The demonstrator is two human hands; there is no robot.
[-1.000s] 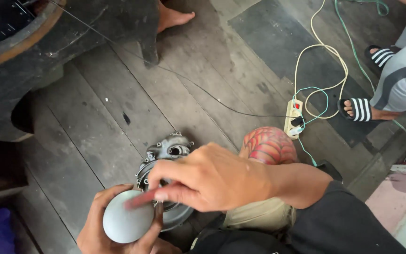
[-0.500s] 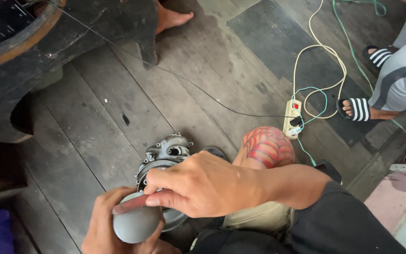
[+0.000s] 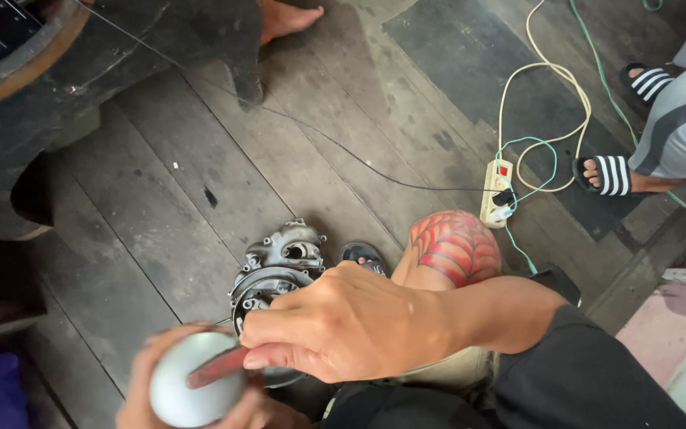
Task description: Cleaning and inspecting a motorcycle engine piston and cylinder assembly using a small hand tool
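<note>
The left hand (image 3: 200,405) cups a round grey cover (image 3: 192,389) at the near edge. The right hand (image 3: 343,330) grips a red tool (image 3: 216,367) laid across it, above an engine casing (image 3: 279,266) on the floor (image 3: 160,183).

Floor (image 3: 160,183): dark worn wooden planks, gaps between boards, laid diagonally across the view. Darker mat (image 3: 470,71) upper right. White power strip (image 3: 496,191) on the planks, cream and green cables (image 3: 549,79) looping off it, thin black wire (image 3: 319,135) across the boards. Big dark curved wooden piece (image 3: 57,63) upper left. Pink slab (image 3: 676,334) lower right. Even daylight.
</note>
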